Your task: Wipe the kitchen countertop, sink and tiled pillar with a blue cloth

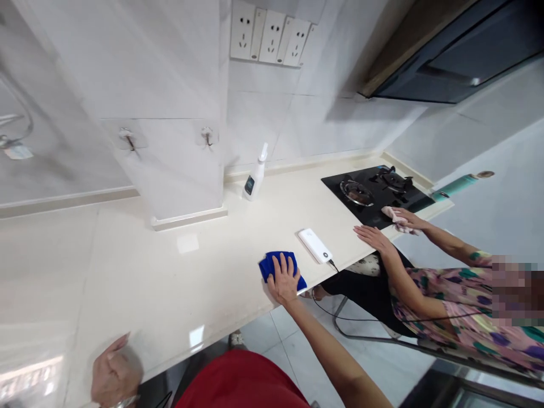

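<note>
A tiled white wall (170, 68) rises behind everything, with a row of sockets (267, 34) high on it and a dark range hood (450, 62) at the far end. Along it runs a pale stone bench (127, 272) with a black gas hob (374, 192) set into its far end. A co-worker (450, 300) in a floral top stands at the bench's front edge near the hob. One of the co-worker's hands holds a pink cloth (399, 220) at the hob's edge, and the other lies spread on the bench just beside it. A white spray bottle (255, 175) stands against the back of the bench, and a white power bank (314, 245) lies near the front edge with a black cable (327, 303) trailing over it.

Near the front edge, well short of the hob, lies a blue cloth (272, 266). The right hand (284, 279) presses down on it, fingers spread and flat, pinching nothing. The hand hides much of the cloth, so its long axis is hard to fix, but it seems to slant from the wall side toward the front edge. Nothing shows which stretches of bench have been gone over. The left hand (113, 368), at the front edge nearer the camera, is loosely curled and holds nothing visible.
</note>
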The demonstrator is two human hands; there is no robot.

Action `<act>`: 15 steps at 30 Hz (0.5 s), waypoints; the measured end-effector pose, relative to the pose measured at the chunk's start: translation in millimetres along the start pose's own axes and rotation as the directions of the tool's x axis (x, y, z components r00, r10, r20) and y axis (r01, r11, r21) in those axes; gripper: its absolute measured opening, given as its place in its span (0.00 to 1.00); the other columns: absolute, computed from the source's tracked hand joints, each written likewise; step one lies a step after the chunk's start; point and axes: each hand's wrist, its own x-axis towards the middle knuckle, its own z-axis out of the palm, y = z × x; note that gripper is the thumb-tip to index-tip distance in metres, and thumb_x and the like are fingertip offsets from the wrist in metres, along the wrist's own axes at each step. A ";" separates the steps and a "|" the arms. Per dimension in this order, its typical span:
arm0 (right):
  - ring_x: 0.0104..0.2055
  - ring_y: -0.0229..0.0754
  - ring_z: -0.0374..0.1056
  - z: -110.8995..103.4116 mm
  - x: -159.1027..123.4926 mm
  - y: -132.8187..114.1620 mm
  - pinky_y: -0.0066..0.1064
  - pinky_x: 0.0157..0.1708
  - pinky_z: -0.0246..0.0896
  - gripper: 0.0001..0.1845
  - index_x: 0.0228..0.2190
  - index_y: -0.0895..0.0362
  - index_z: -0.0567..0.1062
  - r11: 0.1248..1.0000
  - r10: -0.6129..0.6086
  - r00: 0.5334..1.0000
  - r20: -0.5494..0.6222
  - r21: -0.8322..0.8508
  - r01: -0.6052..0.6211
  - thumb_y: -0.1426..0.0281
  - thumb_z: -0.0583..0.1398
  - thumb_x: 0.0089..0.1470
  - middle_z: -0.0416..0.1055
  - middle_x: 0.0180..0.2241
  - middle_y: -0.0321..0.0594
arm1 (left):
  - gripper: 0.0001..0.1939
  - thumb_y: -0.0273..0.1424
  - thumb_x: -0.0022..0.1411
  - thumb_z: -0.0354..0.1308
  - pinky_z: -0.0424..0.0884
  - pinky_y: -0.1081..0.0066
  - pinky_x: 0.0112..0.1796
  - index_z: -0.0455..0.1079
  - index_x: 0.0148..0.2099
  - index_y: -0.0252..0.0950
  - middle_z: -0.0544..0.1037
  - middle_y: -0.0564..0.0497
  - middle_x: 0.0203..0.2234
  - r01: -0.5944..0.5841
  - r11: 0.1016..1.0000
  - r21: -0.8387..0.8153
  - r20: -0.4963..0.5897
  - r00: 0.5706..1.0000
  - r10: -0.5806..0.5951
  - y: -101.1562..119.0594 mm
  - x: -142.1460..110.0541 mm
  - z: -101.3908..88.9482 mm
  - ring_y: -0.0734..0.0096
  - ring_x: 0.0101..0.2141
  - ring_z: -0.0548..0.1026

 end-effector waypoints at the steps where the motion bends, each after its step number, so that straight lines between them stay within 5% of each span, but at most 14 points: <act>1: 0.71 0.60 0.38 0.9 9.9 -17.4 0.60 0.62 0.39 0.36 0.66 0.53 0.54 1.000 -0.025 1.000 0.019 0.012 0.024 0.62 0.50 0.58 0.45 0.70 0.45 | 0.20 0.33 0.67 0.38 0.65 0.62 0.37 0.73 0.39 0.38 0.79 0.45 0.42 -0.002 1.000 0.019 -0.018 1.000 0.002 2.2 0.4 -0.7 0.58 0.42 0.73; 5: 0.71 0.64 0.33 0.4 36.7 -96.7 0.64 0.63 0.33 0.39 0.68 0.54 0.50 0.985 -0.148 0.982 0.115 0.110 0.136 0.59 0.51 0.58 0.40 0.71 0.46 | 0.20 0.32 0.66 0.41 0.67 0.65 0.36 0.75 0.42 0.38 0.80 0.47 0.40 -0.029 0.999 0.029 -0.020 0.999 0.029 5.2 1.5 -3.3 0.62 0.40 0.74; 8: 0.72 0.65 0.30 -4.9 26.1 -161.2 0.66 0.64 0.29 0.41 0.68 0.53 0.47 0.937 -0.318 0.928 0.192 0.211 0.278 0.57 0.52 0.58 0.35 0.72 0.46 | 0.20 0.33 0.66 0.40 0.67 0.65 0.37 0.75 0.43 0.38 0.80 0.46 0.40 -0.036 0.999 0.020 -0.003 0.999 0.036 4.4 1.4 -5.2 0.62 0.41 0.74; 12: 0.72 0.65 0.26 -19.8 -19.8 -221.8 0.69 0.64 0.27 0.39 0.68 0.52 0.47 0.771 -0.602 0.771 0.207 0.401 0.494 0.55 0.51 0.61 0.31 0.72 0.45 | 0.20 0.32 0.67 0.40 0.67 0.65 0.37 0.75 0.42 0.37 0.80 0.45 0.41 -0.067 0.997 0.027 0.029 0.997 0.066 3.7 2.6 -7.4 0.62 0.42 0.74; 15: 0.73 0.62 0.26 -32.1 -50.7 -229.9 0.68 0.65 0.27 0.36 0.68 0.49 0.48 0.580 -0.782 0.608 0.140 0.522 0.626 0.57 0.50 0.62 0.32 0.72 0.42 | 0.21 0.33 0.67 0.39 0.67 0.65 0.38 0.75 0.43 0.38 0.80 0.46 0.40 -0.069 0.997 0.032 0.049 0.997 0.067 3.9 3.9 -9.4 0.62 0.42 0.74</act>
